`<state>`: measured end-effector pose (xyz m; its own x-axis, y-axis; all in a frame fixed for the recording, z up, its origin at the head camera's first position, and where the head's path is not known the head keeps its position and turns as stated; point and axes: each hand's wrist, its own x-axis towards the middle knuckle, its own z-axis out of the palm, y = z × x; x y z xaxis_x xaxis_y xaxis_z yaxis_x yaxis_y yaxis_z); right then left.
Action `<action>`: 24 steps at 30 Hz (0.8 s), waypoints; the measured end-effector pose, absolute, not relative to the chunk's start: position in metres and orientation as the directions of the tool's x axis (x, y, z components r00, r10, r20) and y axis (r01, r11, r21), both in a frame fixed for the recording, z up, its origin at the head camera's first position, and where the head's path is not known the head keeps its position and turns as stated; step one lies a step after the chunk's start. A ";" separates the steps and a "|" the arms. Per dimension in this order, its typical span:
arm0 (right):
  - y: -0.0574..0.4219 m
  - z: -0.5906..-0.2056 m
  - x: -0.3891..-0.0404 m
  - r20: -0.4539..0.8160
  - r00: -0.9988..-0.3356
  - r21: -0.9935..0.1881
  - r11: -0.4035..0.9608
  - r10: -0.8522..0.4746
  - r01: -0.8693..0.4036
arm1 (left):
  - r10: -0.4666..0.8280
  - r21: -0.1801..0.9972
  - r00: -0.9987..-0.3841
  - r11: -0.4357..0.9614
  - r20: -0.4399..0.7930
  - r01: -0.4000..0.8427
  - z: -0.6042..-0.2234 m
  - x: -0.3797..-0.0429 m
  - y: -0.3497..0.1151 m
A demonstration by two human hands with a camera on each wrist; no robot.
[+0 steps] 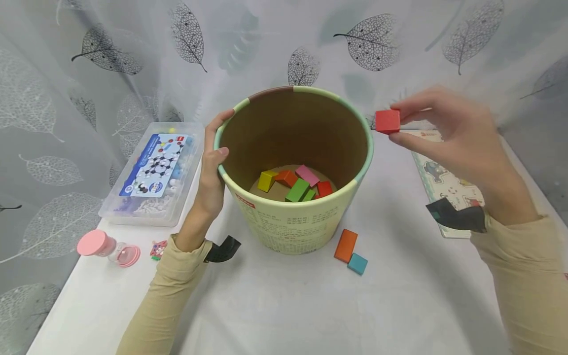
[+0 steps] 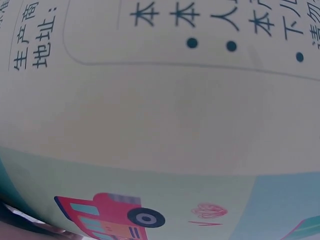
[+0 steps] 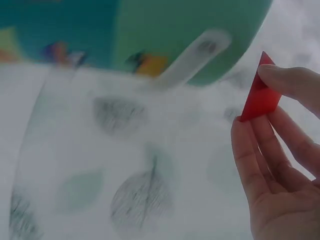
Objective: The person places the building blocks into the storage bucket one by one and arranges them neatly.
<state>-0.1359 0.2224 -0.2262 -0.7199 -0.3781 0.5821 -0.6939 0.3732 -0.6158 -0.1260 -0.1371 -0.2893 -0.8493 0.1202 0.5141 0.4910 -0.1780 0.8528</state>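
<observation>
A large round bucket with a pale printed wall stands in the middle of the table, its mouth tilted toward the head camera. My left hand grips its left rim, thumb over the edge. On the bucket's floor lie several toy blocks: a yellow one, a pink one, a green one, a red one and an orange one. Right of the rim, in the air, my right hand pinches a red triangular block between thumb and fingertips. The left wrist view shows only the bucket's printed wall.
An orange block and a blue block lie before the bucket. On the left are a clear plastic case, a pink hourglass and a small colourful figure. A printed board lies under the right forearm. Leaf-patterned curtain hangs behind.
</observation>
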 end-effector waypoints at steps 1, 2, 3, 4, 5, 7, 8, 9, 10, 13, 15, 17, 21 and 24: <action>0.213 -0.220 -0.136 0.600 -0.694 -0.625 0.307 -0.398 -0.717 | 0.118 0.853 -0.850 -0.180 0.513 0.490 -0.289 -0.126 -0.138; 0.204 -0.215 -0.136 0.616 -0.667 -0.634 0.239 -0.419 -0.735 | 0.118 0.853 -0.851 -0.182 0.512 0.489 -0.289 -0.126 -0.138; 0.196 -0.211 -0.136 0.626 -0.646 -0.641 0.185 -0.437 -0.745 | 0.117 0.853 -0.851 -0.185 0.512 0.488 -0.289 -0.125 -0.138; 0.188 -0.208 -0.136 0.632 -0.629 -0.644 0.147 -0.452 -0.751 | 0.119 0.854 -0.851 -0.184 0.511 0.486 -0.289 -0.125 -0.139; 0.182 -0.205 -0.136 0.636 -0.619 -0.646 0.121 -0.461 -0.754 | 0.122 0.855 -0.852 -0.184 0.509 0.485 -0.289 -0.125 -0.139; 0.171 -0.203 -0.136 0.640 -0.606 -0.652 0.084 -0.472 -0.754 | 0.124 0.858 -0.854 -0.175 0.506 0.483 -0.289 -0.125 -0.140; 0.168 -0.203 -0.136 0.639 -0.605 -0.654 0.078 -0.476 -0.752 | 0.124 0.859 -0.855 -0.170 0.504 0.482 -0.289 -0.125 -0.140; 0.165 -0.203 -0.137 0.639 -0.605 -0.657 0.071 -0.475 -0.751 | 0.123 0.860 -0.856 -0.166 0.503 0.482 -0.289 -0.125 -0.141; 0.163 -0.203 -0.137 0.639 -0.607 -0.663 0.061 -0.472 -0.746 | 0.122 0.862 -0.857 -0.159 0.501 0.482 -0.289 -0.125 -0.141; 0.161 -0.205 -0.138 0.639 -0.612 -0.679 0.033 -0.465 -0.733 | 0.117 0.862 -0.858 -0.154 0.500 0.482 -0.290 -0.125 -0.140; 0.161 -0.207 -0.139 0.638 -0.613 -0.680 0.033 -0.466 -0.733 | 0.119 0.861 -0.856 -0.159 0.503 0.483 -0.290 -0.125 -0.140; 0.162 -0.208 -0.139 0.636 -0.609 -0.675 0.041 -0.473 -0.737 | 0.124 0.859 -0.854 -0.163 0.506 0.485 -0.290 -0.125 -0.139; 0.166 -0.210 -0.137 0.643 -0.590 -0.664 0.028 -0.488 -0.747 | 0.131 0.855 -0.849 -0.171 0.512 0.490 -0.291 -0.126 -0.139; 0.171 -0.211 -0.132 0.660 -0.550 -0.662 -0.051 -0.511 -0.748 | 0.123 0.856 -0.851 -0.166 0.511 0.490 -0.290 -0.126 -0.140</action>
